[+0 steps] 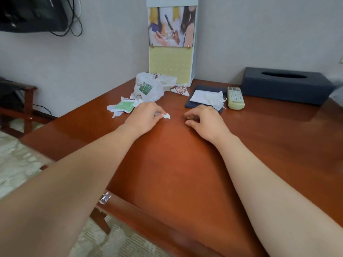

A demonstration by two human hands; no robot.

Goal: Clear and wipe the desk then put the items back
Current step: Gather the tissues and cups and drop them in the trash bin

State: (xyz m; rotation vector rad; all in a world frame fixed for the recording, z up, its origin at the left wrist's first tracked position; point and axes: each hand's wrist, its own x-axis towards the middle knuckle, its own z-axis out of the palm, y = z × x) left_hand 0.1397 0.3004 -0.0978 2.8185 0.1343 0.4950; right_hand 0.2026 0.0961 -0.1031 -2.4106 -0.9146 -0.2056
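On the glossy brown desk (185, 173), my left hand (143, 115) pinches a small white paper scrap (165, 115) against the surface. My right hand (202, 119) rests beside it with curled fingers picking at small brown crumbs (193, 119); whether it holds one I cannot tell. Behind my left hand lie a green-and-white torn wrapper (122, 106) and a crumpled white plastic bag (148, 89). A crumpled tissue (213, 98) lies on a dark pad (196, 104), next to a pale remote control (235, 97).
A dark tissue box (285, 86) stands at the back right by the wall. A tall calendar board (171, 43) leans in the corner. A wooden rack (18, 108) stands left of the desk, and a black screen with cables (33, 13) hangs above.
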